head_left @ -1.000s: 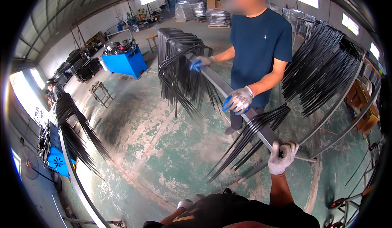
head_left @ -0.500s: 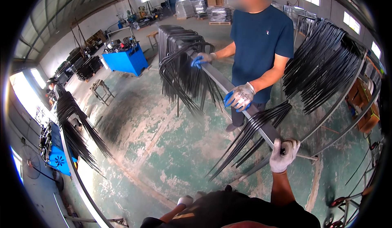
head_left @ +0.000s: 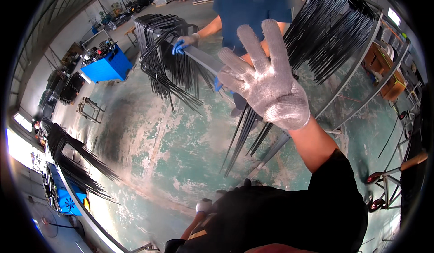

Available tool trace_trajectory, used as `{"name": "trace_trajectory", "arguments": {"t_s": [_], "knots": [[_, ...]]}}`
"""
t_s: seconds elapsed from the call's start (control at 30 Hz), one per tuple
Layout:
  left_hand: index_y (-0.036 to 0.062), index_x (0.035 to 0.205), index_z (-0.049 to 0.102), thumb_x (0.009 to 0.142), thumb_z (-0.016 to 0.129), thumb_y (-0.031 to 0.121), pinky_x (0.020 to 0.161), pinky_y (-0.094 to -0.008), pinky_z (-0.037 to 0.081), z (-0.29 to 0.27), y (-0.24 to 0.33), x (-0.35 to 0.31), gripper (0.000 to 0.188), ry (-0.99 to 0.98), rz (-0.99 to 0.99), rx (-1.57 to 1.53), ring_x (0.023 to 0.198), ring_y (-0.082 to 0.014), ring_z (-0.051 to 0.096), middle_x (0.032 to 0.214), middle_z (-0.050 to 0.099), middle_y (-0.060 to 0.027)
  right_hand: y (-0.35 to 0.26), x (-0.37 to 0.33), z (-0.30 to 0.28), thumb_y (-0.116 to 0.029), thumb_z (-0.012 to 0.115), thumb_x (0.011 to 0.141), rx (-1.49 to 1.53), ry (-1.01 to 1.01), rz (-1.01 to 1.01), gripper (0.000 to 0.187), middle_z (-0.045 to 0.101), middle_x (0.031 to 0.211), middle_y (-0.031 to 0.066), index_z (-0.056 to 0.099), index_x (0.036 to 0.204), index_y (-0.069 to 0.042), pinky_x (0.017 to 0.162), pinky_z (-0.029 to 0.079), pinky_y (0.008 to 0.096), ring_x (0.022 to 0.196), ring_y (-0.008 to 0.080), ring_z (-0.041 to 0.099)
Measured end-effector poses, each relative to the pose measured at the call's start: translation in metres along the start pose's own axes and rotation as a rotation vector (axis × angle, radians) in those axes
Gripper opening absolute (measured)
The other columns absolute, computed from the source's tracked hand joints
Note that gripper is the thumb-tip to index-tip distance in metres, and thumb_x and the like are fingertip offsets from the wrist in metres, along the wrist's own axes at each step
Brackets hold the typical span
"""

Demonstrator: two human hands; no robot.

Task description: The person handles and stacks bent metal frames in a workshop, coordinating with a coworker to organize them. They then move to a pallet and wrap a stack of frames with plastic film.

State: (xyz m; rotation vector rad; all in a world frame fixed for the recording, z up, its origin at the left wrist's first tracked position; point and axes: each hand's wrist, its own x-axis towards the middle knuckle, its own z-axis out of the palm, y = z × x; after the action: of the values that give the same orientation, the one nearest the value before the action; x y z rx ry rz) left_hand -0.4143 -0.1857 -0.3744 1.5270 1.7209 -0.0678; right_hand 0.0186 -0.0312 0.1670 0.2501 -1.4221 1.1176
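Note:
My right hand (head_left: 271,78), in a pale knit glove, is raised with its fingers spread and nothing in it. It blocks the view of the near part of the grey metal beam (head_left: 205,59) and of one of the co-worker's hands. Whether it touches the beam cannot be seen. Below it, several thin black bent rods (head_left: 239,135) hang down from behind my hand. Low beside my body is my gloved left hand (head_left: 204,205); its fingers are hidden. Across from me, a co-worker's gloved hand (head_left: 184,44) rests on the beam's far part, near a thick bunch of hanging black rods (head_left: 169,49).
More black rods (head_left: 330,31) hang from a metal frame (head_left: 350,78) at the right. At the left, another bunch (head_left: 74,158) hangs on a curved-looking rail (head_left: 83,207). A blue workbench (head_left: 108,65) and a small stool (head_left: 90,109) stand on the worn green floor (head_left: 149,144).
My right hand has let go of the beam's near end, risen and spread its fingers. My view has shifted, so the surroundings sit differently.

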Motion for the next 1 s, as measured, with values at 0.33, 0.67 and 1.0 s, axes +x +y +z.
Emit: {"name": "trace_trajectory", "arguments": {"t_s": [0.33, 0.67, 1.0], "knots": [[0.0111, 0.107, 0.083, 0.09, 0.068, 0.04, 0.094, -0.0495, 0.059, 0.011, -0.007, -0.028, 0.037, -0.057, -0.073, 0.032, 0.11, -0.0409, 0.075, 0.109, 0.079, -0.0216, 0.01, 0.026, -0.041, -0.002, 0.078, 0.084, 0.259, 0.065, 0.101, 0.119, 0.015, 0.182, 0.0019, 0.008, 0.176, -0.032, 0.136, 0.021, 0.0552, 0.167, 0.0362, 0.017], [0.0118, 0.108, 0.084, 0.089, 0.069, 0.044, 0.093, -0.0486, 0.059, 0.005, 0.016, -0.028, 0.041, -0.063, -0.088, 0.01, 0.109, -0.0401, 0.076, 0.111, 0.079, -0.0214, 0.013, 0.041, -0.04, -0.015, 0.084, 0.09, 0.285, 0.021, 0.077, 0.114, 0.023, 0.18, 0.0001, 0.01, 0.176, -0.031, 0.134, 0.029, 0.0534, 0.165, 0.0331, 0.025], [0.0114, 0.107, 0.084, 0.087, 0.069, 0.048, 0.095, -0.0485, 0.059, 0.008, 0.006, -0.001, 0.044, -0.103, -0.103, 0.073, 0.112, -0.0401, 0.075, 0.115, 0.078, -0.0219, 0.014, 0.04, -0.041, -0.02, 0.089, 0.085, 0.125, 0.104, 0.044, 0.126, 0.016, 0.182, 0.0021, 0.004, 0.177, -0.024, 0.134, 0.024, 0.0505, 0.164, 0.0306, 0.026]]}}
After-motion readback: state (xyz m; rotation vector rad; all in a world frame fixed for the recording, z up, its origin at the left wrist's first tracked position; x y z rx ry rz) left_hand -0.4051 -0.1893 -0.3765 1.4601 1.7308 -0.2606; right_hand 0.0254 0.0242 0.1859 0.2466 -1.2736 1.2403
